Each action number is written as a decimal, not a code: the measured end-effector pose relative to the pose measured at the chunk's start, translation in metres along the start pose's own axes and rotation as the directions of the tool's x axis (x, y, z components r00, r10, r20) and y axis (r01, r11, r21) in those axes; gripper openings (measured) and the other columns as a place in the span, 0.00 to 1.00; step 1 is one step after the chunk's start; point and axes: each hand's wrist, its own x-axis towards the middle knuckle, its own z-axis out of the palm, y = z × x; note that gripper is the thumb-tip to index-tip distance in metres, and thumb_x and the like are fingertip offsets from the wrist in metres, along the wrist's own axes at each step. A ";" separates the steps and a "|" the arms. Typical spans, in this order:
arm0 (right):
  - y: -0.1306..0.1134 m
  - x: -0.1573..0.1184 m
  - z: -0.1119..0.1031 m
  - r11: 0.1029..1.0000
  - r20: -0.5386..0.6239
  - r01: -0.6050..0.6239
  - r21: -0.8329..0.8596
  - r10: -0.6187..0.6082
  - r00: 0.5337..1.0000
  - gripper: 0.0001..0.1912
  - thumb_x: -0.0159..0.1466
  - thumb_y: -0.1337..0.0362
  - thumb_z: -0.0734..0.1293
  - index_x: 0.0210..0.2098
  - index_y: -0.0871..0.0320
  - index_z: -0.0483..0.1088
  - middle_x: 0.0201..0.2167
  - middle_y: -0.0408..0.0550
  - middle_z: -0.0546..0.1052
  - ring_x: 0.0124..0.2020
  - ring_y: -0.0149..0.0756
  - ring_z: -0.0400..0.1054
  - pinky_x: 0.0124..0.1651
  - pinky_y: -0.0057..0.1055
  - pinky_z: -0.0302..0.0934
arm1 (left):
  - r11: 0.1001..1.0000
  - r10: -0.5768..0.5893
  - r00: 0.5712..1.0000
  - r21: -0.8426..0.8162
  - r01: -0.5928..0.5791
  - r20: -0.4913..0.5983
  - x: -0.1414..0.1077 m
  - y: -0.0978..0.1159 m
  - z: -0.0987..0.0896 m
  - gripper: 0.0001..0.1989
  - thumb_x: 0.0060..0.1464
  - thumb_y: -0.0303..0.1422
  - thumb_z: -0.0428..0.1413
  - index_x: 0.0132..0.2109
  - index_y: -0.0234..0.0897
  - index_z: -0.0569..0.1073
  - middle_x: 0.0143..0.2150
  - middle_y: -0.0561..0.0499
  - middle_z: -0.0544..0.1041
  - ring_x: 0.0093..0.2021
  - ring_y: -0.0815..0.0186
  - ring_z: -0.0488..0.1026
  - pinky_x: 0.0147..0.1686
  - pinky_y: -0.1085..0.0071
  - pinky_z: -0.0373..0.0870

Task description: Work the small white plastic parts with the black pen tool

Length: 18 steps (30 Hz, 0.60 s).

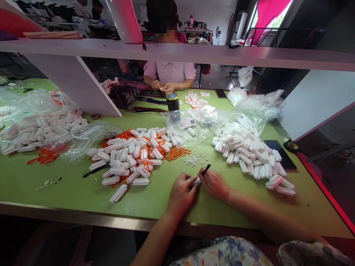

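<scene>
My left hand (181, 190) is closed on a small white plastic connector housing (197, 180) with rows of holes, partly hidden by the fingers. Close beside it, my right hand (215, 184) pinches a thin black pen-like tool (205, 169) near the housing; its lower end is hidden. Just beyond the hands lie many tiny white pegs (192, 159). To the left is a heap of white housings (118, 170) mixed with orange clip-like frames (177, 153). On the right sits another pile of white housings (244, 147).
Clear plastic bags (181, 127) with labels lie behind the heaps. A dark can (172, 102) stands farther back. Across the green table (149, 212), below a raised shelf (177, 51), another person's hands (163, 87) work. A black tape roll (291, 146) and dark tablet-like slab (285, 159) lie right.
</scene>
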 end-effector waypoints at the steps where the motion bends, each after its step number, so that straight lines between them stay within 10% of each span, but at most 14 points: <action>1: -0.001 0.001 0.000 1.000 0.008 0.002 -0.015 -0.002 1.000 0.11 0.74 0.63 0.55 0.37 0.55 0.65 0.28 0.47 0.73 0.28 0.37 0.68 0.34 0.32 0.63 | 1.000 -0.001 1.000 0.005 0.001 0.005 0.000 0.000 0.000 0.09 0.62 0.33 0.57 0.46 0.41 0.81 0.37 0.48 0.74 0.40 0.60 0.72 0.42 0.65 0.70; 18: -0.001 -0.004 -0.003 0.976 -0.076 -0.076 0.205 0.093 0.993 0.09 0.73 0.62 0.56 0.35 0.52 0.61 0.28 0.44 0.71 0.29 0.36 0.68 0.34 0.31 0.65 | 1.000 -0.003 1.000 0.002 0.003 -0.006 0.000 0.002 -0.001 0.10 0.63 0.35 0.57 0.46 0.42 0.81 0.37 0.47 0.74 0.41 0.60 0.72 0.43 0.65 0.71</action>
